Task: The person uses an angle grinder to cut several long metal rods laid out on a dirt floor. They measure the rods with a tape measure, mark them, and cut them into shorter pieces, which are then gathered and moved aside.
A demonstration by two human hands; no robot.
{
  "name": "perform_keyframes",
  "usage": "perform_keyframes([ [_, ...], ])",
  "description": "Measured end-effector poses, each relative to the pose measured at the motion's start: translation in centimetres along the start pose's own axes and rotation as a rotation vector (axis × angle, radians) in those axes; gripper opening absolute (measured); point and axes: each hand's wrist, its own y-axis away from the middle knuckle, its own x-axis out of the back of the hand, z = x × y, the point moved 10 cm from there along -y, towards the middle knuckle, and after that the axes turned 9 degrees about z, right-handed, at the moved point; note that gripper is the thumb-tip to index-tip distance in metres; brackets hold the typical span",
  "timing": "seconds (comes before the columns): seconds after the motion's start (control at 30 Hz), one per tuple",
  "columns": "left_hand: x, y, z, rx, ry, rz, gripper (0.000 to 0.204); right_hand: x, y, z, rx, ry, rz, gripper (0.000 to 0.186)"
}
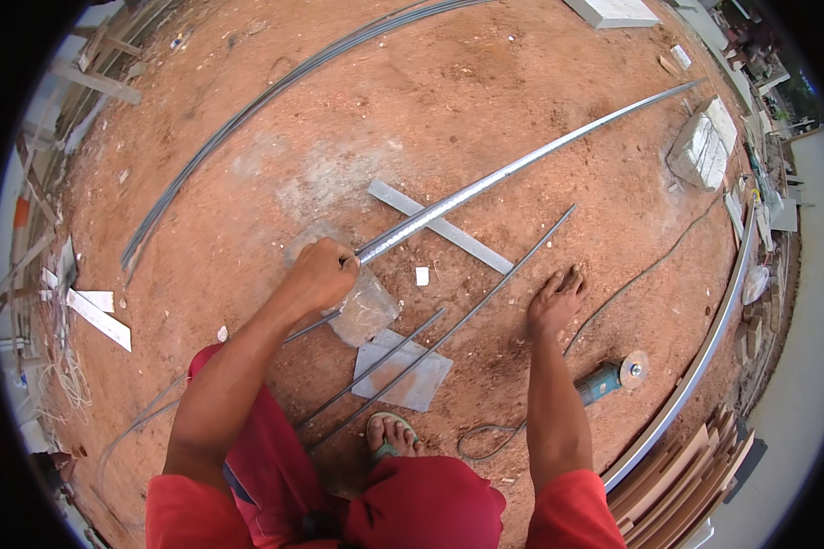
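Observation:
My left hand (325, 274) is closed in a fist round the near end of a long silver metal bar (467, 194). The bar runs away to the far right and crosses over a short flat grey strip (485, 245). Beneath that hand lies a grey stone block (366, 311). My right hand (558, 304) rests on the dirt with its fingers spread, holding nothing. Between my hands two thin dark metal rods (494, 293) slant across the ground, over a grey flat tile (417, 377). Close to my right forearm lies an angle grinder (606, 382) with its disc facing up.
A bundle of grey rods (238, 119) curves across the far left. White blocks (702, 146) sit at the far right. The grinder's cable (645, 273) trails over the dirt. Along the right lie a long metal profile (696, 371) and stacked brown lengths (682, 476).

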Motion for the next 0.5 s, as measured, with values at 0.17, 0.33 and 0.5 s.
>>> perform_keyframes([
  [0.17,-0.8,0.2,0.1,-0.003,-0.004,0.018,0.027,0.1,0.0,-0.1,-0.004,-0.056,-0.003,0.046],
  [0.33,-1.2,0.2,-0.2,-0.015,-0.036,0.035,0.025,0.9,0.1,-1.6,-0.004,-0.033,-0.034,0.046],
  [0.5,-1.0,0.4,0.8,-0.064,-0.058,0.058,0.024,0.9,-0.1,-1.1,0.003,-0.033,-0.02,0.045],
])
